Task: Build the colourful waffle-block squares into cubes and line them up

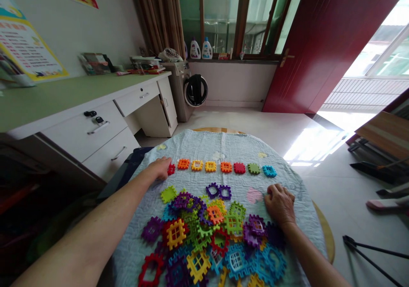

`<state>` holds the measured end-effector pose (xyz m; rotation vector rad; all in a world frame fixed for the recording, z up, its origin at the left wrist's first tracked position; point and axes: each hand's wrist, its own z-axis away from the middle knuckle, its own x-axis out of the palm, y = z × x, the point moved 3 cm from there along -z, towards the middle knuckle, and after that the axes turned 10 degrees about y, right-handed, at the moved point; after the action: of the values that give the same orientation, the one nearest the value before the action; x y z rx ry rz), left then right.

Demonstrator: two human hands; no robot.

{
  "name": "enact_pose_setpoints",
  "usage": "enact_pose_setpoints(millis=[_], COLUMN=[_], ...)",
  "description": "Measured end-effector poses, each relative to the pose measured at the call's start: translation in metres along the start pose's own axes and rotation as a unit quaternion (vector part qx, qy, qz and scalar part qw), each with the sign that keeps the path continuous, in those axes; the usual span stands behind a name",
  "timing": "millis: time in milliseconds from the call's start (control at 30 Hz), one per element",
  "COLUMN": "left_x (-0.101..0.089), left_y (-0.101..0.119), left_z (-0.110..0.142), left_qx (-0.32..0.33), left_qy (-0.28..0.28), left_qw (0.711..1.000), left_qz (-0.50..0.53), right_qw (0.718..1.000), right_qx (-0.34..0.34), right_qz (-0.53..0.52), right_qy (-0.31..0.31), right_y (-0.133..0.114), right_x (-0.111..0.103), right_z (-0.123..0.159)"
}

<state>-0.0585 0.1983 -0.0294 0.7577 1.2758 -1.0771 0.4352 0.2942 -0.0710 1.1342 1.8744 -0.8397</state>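
My left hand (160, 168) is at the left end of a row of plastic interlocking tiles, its fingers closed on a red tile (171, 169) that they partly cover. To the right, the row runs through an orange tile (183, 164), two yellow tiles, another orange, a red, a green tile (254, 169) and a blue tile (269, 171). My right hand (280, 204) rests on the cloth, fingers curled in, with nothing visible in it. Between my forearms lies a heap of mixed tiles (198, 227). Two purple tiles (218, 191) lie between heap and row.
A pale blue cloth (220, 146) covers the round table. Left stands a long desk (79, 91) with drawers; beyond it is a washing machine (180, 91) with its door ajar. A red door (316, 44) stands at the right, and black tripod-like legs (364, 246) are on the floor.
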Motion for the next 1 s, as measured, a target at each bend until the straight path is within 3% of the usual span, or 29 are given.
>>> enact_pose_setpoints(millis=[333, 733, 1000], left_x=[-0.001, -0.02, -0.019], left_y=[-0.003, 0.001, -0.002], left_z=[0.005, -0.007, -0.024], left_qx=[0.001, -0.006, 0.051], left_qy=[0.001, 0.049, 0.011], left_qw=[1.0, 0.999, 0.998], left_qz=[0.013, 0.005, 0.019], right_qw=[1.0, 1.0, 1.0], right_qx=[-0.007, -0.022, -0.013], right_qz=[0.013, 0.012, 0.024], right_qy=[-0.012, 0.001, 0.001], right_y=[0.005, 0.007, 0.006], right_x=[0.006, 0.009, 0.009], right_z=[0.002, 0.001, 0.002])
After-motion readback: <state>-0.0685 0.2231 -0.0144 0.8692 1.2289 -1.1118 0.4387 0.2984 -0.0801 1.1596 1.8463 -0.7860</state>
